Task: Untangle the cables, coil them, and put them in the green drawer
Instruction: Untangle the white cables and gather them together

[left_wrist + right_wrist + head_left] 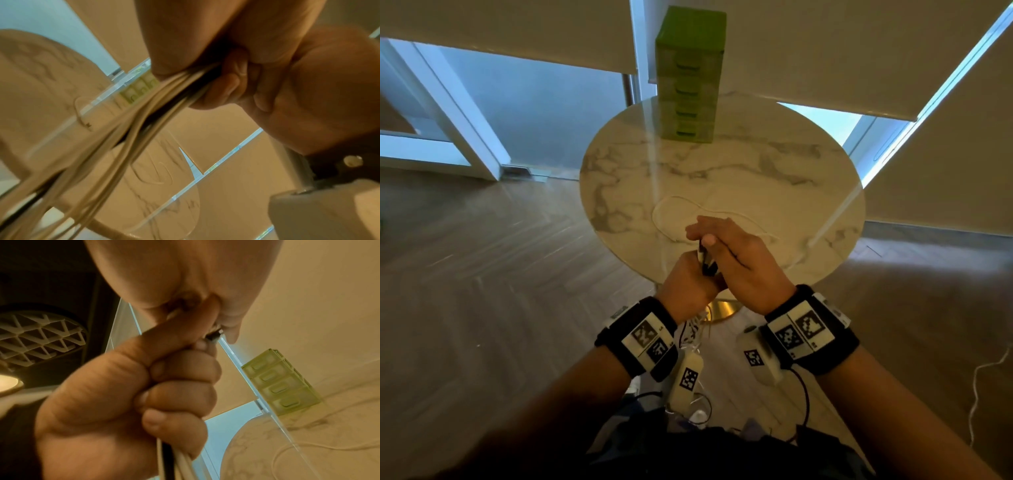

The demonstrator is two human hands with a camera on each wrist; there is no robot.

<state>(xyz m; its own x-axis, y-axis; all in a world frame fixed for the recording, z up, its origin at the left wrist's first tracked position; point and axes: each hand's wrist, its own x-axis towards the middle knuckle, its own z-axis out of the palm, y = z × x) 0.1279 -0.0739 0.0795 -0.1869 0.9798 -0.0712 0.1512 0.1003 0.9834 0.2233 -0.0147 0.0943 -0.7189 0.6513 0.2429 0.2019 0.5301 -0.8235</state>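
Note:
Both hands meet above the near edge of the round marble table [722,164]. My left hand [688,284] makes a fist [123,402] round a bundle of white and black cables [707,262]. The bundle's strands [156,104] hang below the fist [168,464]. My right hand [736,253] lies over the bundle's top and pinches a cable end [213,335] between thumb and fingers. One more white cable [674,196] lies in a loose loop on the table beyond the hands. The green drawer unit [688,85] stands at the table's far edge with all its drawers shut.
The table stands on a gold base [719,308] over a wooden floor. A white cord [979,387] trails on the floor at the right. Windows with lowered blinds are behind the table. Wrist camera leads hang below my forearms.

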